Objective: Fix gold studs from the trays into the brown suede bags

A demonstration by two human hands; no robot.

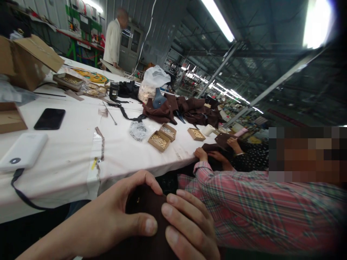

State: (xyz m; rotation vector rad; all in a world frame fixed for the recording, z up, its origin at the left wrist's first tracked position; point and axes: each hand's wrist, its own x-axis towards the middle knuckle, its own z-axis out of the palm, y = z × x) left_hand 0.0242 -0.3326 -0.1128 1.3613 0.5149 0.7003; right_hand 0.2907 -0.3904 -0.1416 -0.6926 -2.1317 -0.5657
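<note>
A dark brown piece of leather or cloth (150, 202) is held up close in front of me, below the table's edge. My left hand (116, 213) grips it with the index finger over its top edge and the thumb on its near face. Between that thumb and finger a small gold-coloured fitting (138, 199) shows on the piece. My right hand (191, 220) is closed on the right side, its fingers curled over the near face and close to the left fingertips. The right thumb is hidden, and the lower part of the piece is lost in shadow.
The white-covered table (121, 159) bears small boxes of gold studs (159, 141), a phone (50, 119), a white power bank (24, 151) and brown pieces (162, 110). At my right, a co-worker's plaid sleeve (244, 202) is close. Another person (112, 41) stands behind the table.
</note>
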